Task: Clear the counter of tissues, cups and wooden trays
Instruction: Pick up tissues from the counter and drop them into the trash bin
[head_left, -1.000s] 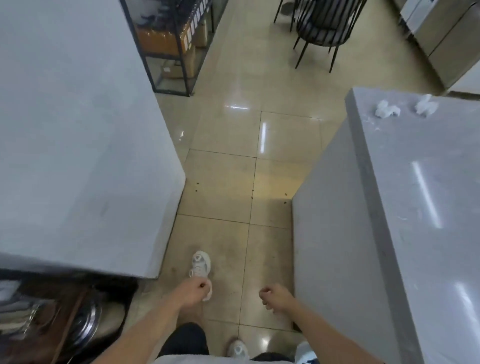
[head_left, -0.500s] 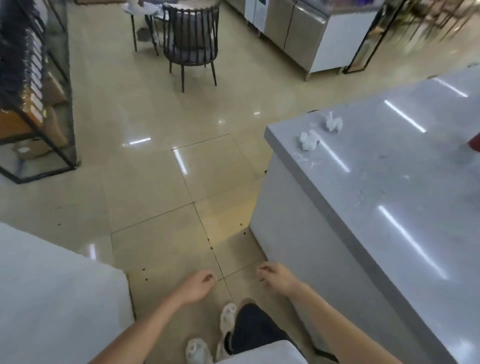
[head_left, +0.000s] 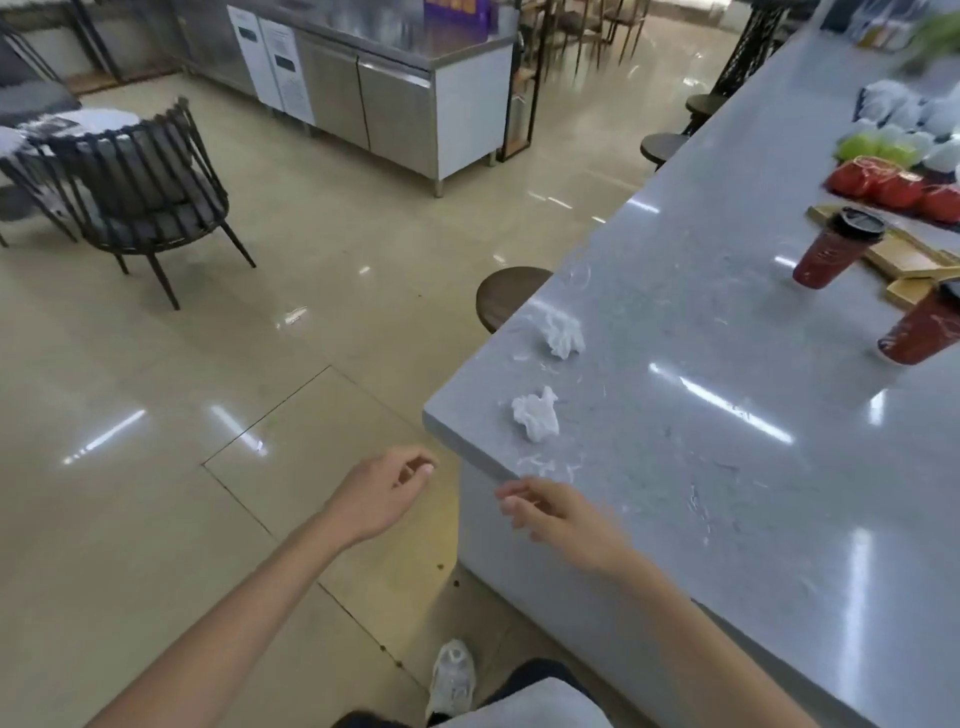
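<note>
Two crumpled white tissues lie near the corner of the grey counter: the near tissue and the far tissue. Two red paper cups stand at the right: one with a black lid, the other cut by the frame edge. Wooden trays lie behind them. My left hand hovers over the floor, just left of the counter corner, fingers loosely curled and holding nothing. My right hand is over the counter's near edge, below the near tissue, fingers apart and empty.
Red and green packages and white bagged items crowd the counter's far right. Round brown stools stand along the counter's far side. A black chair and steel cabinets stand across the tiled floor.
The view has swung right and I have stepped closer to the counter corner. Both hands have risen toward the tissues; cups and trays have come into view.
</note>
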